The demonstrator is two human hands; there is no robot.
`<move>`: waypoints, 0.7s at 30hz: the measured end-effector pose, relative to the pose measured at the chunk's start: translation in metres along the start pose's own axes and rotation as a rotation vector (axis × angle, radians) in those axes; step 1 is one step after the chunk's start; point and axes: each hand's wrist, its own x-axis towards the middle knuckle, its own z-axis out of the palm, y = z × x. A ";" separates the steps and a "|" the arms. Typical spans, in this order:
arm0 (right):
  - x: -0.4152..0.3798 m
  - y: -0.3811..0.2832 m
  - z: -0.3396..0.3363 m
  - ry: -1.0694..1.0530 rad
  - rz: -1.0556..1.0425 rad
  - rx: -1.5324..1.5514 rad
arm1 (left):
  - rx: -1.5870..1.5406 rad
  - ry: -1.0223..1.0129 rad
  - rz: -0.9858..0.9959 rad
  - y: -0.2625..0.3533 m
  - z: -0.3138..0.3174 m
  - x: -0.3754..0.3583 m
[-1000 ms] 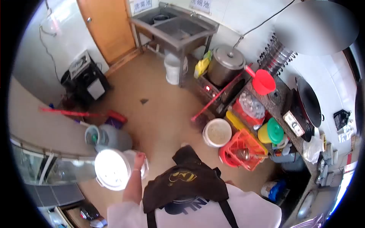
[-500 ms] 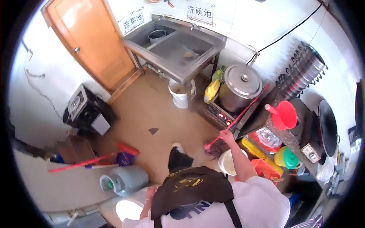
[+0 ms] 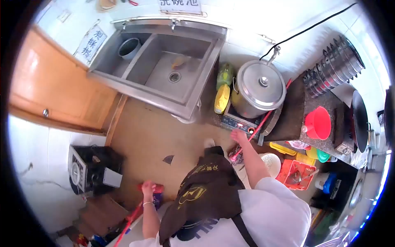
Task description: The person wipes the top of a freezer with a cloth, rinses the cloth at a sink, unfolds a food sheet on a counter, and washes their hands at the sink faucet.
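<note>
My right hand (image 3: pixel 239 136) is by the cooker's front edge, fingers apart and off the handle. A mop with a pink-red handle (image 3: pixel 264 120) leans beside the big pot, its handle passing close to my wrist and its strands low on the floor. On the left, my left hand (image 3: pixel 148 189) reaches out with fingers apart and nothing visible in it. Just under that hand is a red-handled broom (image 3: pixel 135 212); a purple piece (image 3: pixel 157 200) shows at its head. The lidded steel pot (image 3: pixel 258 91) stands on an induction cooker (image 3: pixel 238 122).
A two-basin steel sink (image 3: pixel 187 109) stands ahead, a grey bucket (image 3: pixel 129 48) in its left basin. A black appliance (image 3: pixel 96 168) stands at left near the orange door (image 3: pixel 61 90). To the right are a white bucket (image 3: pixel 271 164), a red basket (image 3: pixel 297 175) and a counter with a red ladle (image 3: pixel 317 123).
My right hand has let go of the mop handle, which now leans by the pot. My left hand has moved forward toward the broom. The view has turned and moved nearer the sink.
</note>
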 end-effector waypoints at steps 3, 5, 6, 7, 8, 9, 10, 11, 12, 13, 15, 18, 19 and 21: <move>0.063 -0.027 0.019 0.021 0.028 0.106 | 0.061 0.014 0.169 0.067 0.016 0.031; 0.102 -0.045 0.044 0.135 0.028 0.008 | 0.020 0.052 0.186 0.096 0.038 0.027; 0.125 -0.049 0.054 0.179 0.042 -0.024 | 0.018 0.042 0.118 0.085 0.035 0.039; 0.147 -0.051 0.060 0.208 0.071 -0.059 | 0.024 0.031 0.046 0.069 0.020 0.045; 0.169 -0.051 0.064 0.226 0.113 -0.072 | 0.101 -0.029 -0.066 0.069 0.018 0.040; 0.189 -0.049 0.067 0.239 0.160 -0.083 | 0.173 -0.091 -0.176 0.070 0.024 0.036; 0.207 -0.045 0.069 0.245 0.212 -0.088 | 0.200 -0.089 -0.279 0.074 0.033 0.027; 0.224 -0.039 0.069 0.239 0.260 -0.097 | 0.220 -0.083 -0.385 0.080 0.040 0.021; 0.238 -0.031 0.070 0.219 0.291 -0.118 | 0.231 -0.069 -0.413 0.085 0.043 0.019; 0.248 -0.023 0.069 0.171 0.284 -0.165 | 0.386 -0.076 -0.371 0.088 0.047 0.016; 0.258 -0.003 0.068 -0.004 -0.059 -0.539 | 0.550 -0.077 -0.352 0.099 0.052 0.012; 0.243 -0.032 0.073 0.000 0.363 0.021 | 0.383 0.030 -0.456 0.117 0.049 0.032; 0.240 -0.040 0.076 0.002 0.368 0.023 | 0.388 0.031 -0.460 0.126 0.052 0.040; 0.235 -0.047 0.079 0.006 0.377 0.012 | 0.297 0.134 -0.427 0.146 0.068 0.060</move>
